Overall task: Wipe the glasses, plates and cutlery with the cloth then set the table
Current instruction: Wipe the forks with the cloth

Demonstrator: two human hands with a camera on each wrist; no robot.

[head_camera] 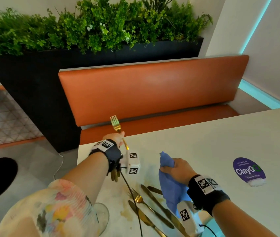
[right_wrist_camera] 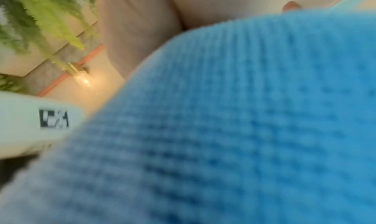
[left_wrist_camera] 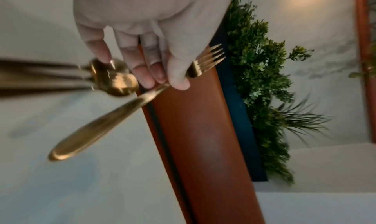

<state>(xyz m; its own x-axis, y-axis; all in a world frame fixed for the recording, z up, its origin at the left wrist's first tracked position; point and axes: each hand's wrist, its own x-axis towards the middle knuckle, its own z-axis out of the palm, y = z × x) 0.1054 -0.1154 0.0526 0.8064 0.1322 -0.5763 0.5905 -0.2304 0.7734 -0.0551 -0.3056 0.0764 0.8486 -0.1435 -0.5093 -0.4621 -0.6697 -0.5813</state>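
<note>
My left hand (head_camera: 117,138) pinches a gold fork (head_camera: 116,124) by its neck, tines up, above the far left corner of the white table (head_camera: 221,142). In the left wrist view the fork (left_wrist_camera: 114,118) is held between thumb and fingers (left_wrist_camera: 154,73), with a gold spoon (left_wrist_camera: 116,81) lying on the table behind them. My right hand (head_camera: 178,170) grips a bunched blue cloth (head_camera: 170,185) that hangs down over the table. In the right wrist view the cloth (right_wrist_camera: 244,123) fills nearly everything. Several gold knives and a fork (head_camera: 151,202) lie on the table below the hands.
A glass (head_camera: 102,216) stands at the table's near left edge under my left sleeve. A purple round sticker (head_camera: 249,170) sits on the table to the right. An orange bench (head_camera: 153,89) and a black planter (head_camera: 33,82) with greenery stand beyond the table.
</note>
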